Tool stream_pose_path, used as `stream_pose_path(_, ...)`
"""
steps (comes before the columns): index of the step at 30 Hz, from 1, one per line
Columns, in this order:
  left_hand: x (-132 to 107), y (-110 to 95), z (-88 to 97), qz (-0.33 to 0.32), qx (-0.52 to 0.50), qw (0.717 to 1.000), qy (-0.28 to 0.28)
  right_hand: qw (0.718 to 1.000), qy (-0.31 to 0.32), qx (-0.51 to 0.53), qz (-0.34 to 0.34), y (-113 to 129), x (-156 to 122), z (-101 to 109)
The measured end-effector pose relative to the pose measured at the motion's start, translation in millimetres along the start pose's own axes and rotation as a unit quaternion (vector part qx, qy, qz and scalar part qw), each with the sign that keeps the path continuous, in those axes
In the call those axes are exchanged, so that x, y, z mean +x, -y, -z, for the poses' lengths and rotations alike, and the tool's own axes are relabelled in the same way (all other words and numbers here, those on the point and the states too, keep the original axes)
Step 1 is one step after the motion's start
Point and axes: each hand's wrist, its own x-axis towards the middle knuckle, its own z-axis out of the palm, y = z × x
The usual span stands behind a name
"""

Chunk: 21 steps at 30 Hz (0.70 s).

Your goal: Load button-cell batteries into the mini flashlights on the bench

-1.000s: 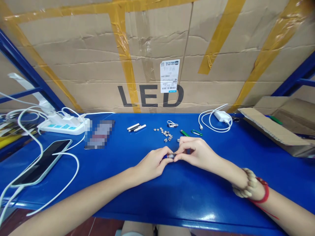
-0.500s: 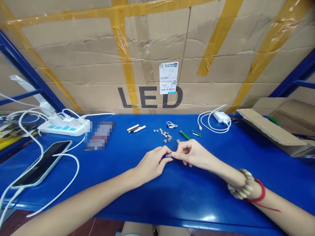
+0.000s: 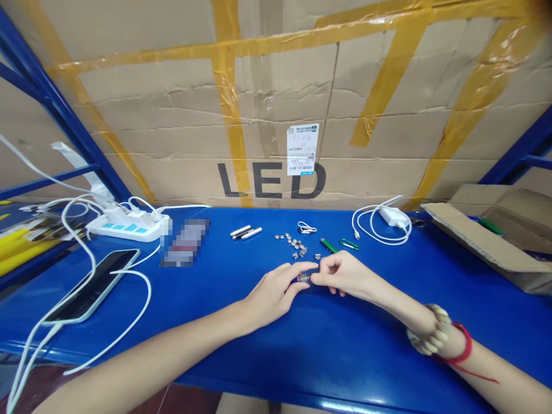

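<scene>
My left hand (image 3: 276, 290) and my right hand (image 3: 340, 275) meet at the middle of the blue table (image 3: 276, 339), both pinched on a small blue and silver cylinder (image 3: 303, 278) held between their fingertips. Just beyond the hands lies a scatter of several small silver button cells (image 3: 295, 242). Three silver tubes (image 3: 245, 232) lie to the left of the cells. A green tube (image 3: 328, 245) and a green clip (image 3: 348, 244) lie to their right. A small white cord loop (image 3: 305, 227) sits behind the cells.
A phone (image 3: 92, 284) on a white cable lies at the left, with a white power strip (image 3: 129, 227) behind it. A white charger and cable (image 3: 383, 221) sit at the back right. An open cardboard box (image 3: 491, 236) stands at the right edge. A large cardboard sheet marked LED (image 3: 271, 181) walls the back.
My right hand has lowered and its fingers have closed in tighter on the small cylinder. The camera has tilted slightly, so the whole scene sits a little lower and to the right.
</scene>
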Motion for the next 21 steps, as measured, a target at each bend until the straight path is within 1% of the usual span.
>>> stream_pose_path(3,2,1,-0.2,0.020,0.003,0.999,-0.027,0.999,-0.034,-0.015,0.034,-1,2,-4)
stream_pose_path(5,3,0,0.6,0.038,-0.002,0.998,-0.057,0.997,-0.044,-0.012,0.058,-2,3,-5)
stream_pose_path(6,4,-1,1.3,0.042,-0.006,0.996,-0.072,0.996,-0.056,-0.027,0.070,-2,2,-5)
stream_pose_path(7,4,-2,2.1,0.040,-0.011,0.996,-0.083,0.991,-0.079,-0.066,0.082,-1,2,-5)
stream_pose_path(8,4,-4,2.9,0.029,-0.016,0.996,-0.088,0.981,-0.113,-0.128,0.094,-1,1,-4)
stream_pose_path(9,4,-7,3.5,0.006,-0.022,0.996,-0.082,0.962,-0.146,-0.206,0.101,0,0,-4)
stream_pose_path(10,4,-9,3.9,-0.028,-0.028,0.997,-0.066,0.938,-0.171,-0.284,0.103,1,-1,-5)
stream_pose_path(11,3,-13,3.9,-0.065,-0.033,0.997,-0.040,0.915,-0.180,-0.347,0.098,3,-2,-6)
stream_pose_path(12,3,-16,3.7,-0.097,-0.035,0.995,-0.006,0.899,-0.178,-0.391,0.089,4,-3,-7)
stream_pose_path(13,2,-19,3.2,-0.122,-0.033,0.992,0.029,0.891,-0.170,-0.415,0.077,5,-4,-9)
stream_pose_path(15,1,-25,2.0,-0.146,-0.018,0.984,0.098,0.886,-0.150,-0.435,0.057,7,-4,-14)
stream_pose_path(16,0,-27,1.4,-0.149,-0.008,0.981,0.122,0.884,-0.146,-0.441,0.054,7,-4,-16)
stream_pose_path(18,0,-30,0.3,-0.150,0.007,0.978,0.148,0.879,-0.144,-0.450,0.060,6,-4,-20)
stream_pose_path(21,-1,-29,-1.6,-0.158,0.007,0.974,0.163,0.873,-0.155,-0.455,0.082,3,-4,-22)
